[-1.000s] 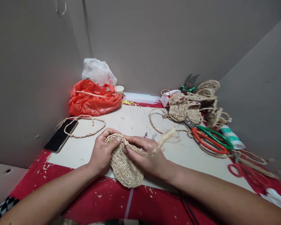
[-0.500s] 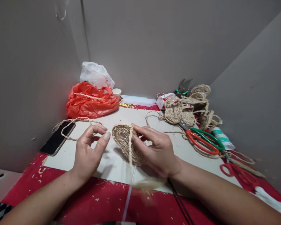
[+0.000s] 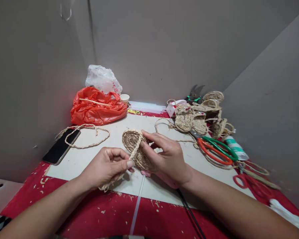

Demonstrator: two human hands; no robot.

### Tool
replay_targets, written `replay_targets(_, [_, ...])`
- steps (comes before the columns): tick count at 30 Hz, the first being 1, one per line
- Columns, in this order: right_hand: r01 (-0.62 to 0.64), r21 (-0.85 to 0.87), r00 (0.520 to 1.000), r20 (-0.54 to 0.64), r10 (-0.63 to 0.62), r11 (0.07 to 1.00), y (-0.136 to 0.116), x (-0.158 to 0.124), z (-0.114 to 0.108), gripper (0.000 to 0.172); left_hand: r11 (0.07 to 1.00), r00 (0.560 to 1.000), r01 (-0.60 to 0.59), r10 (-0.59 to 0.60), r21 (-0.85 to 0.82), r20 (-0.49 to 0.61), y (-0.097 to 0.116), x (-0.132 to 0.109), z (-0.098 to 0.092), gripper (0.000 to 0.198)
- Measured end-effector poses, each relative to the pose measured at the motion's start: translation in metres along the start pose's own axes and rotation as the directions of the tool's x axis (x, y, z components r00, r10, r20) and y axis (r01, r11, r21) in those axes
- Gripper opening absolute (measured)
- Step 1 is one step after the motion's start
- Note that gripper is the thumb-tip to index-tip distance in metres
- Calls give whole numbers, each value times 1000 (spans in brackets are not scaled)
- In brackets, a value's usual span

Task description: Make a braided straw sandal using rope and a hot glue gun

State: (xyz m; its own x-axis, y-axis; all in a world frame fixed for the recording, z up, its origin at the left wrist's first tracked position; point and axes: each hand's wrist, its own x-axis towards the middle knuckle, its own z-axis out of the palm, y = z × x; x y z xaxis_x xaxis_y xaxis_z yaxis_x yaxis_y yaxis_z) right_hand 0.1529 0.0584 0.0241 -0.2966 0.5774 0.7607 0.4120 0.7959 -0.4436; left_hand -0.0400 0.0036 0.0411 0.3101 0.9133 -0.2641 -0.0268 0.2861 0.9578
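Note:
Between my hands is a coiled, oval piece of braided straw cord, tilted up above the pale board. The thumb and fingers of my right hand pinch its right edge. My left hand is closed on a loose braided cord that runs down across the piece from its top; the cord's end hangs below that hand. Under my right hand shows a pink glue gun with a clear glue stick and a black cable; whether the palm touches it I cannot tell.
A phone and a loop of braided cord lie left. Behind are a red plastic bag, a paper cup and glue sticks. At right are woven straw pieces, orange-and-green scissors and red scissors.
My left hand has moved right and down and closed on the loose cord, drawing it aslant to the left. My right hand still holds the coiled piece, now slightly turned.

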Motion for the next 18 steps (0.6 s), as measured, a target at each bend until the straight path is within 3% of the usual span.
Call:
replay_targets(2, [-191,120,982,26,189,974,-3,1,0,24,986,993,-103,110,131,-43,2,0,-4,22])
replay_targets(4, [-391,284,920,85,383,875,-7,2,-1,23,888,944,-271,321,371,-78,4,-1,-6,12])
replay_targets(7, [-562,490,814,185,550,666,-11,5,0,22,542,763,-492,645,681,38,5,-3,-10,14])
replay_targets(9, [-599,562,774,223,593,570,-12,5,1,23,303,624,-565,765,767,157,2,-3,-12,21])
replay_targets(11, [-614,600,751,245,613,513,-12,4,3,24,90,505,-548,828,832,243,-2,-4,-14,25])
replay_targets(13, [-619,617,742,257,619,486,-11,0,5,24,-84,419,-446,860,891,291,-6,-6,-15,27])
replay_targets(16, [-607,647,747,264,611,462,-12,-5,8,22,-209,360,-296,880,932,312,-8,-9,-15,24])
replay_targets(18, [-598,676,743,265,615,431,-14,-7,9,24,-214,362,-264,882,940,303,-6,-10,-14,18])
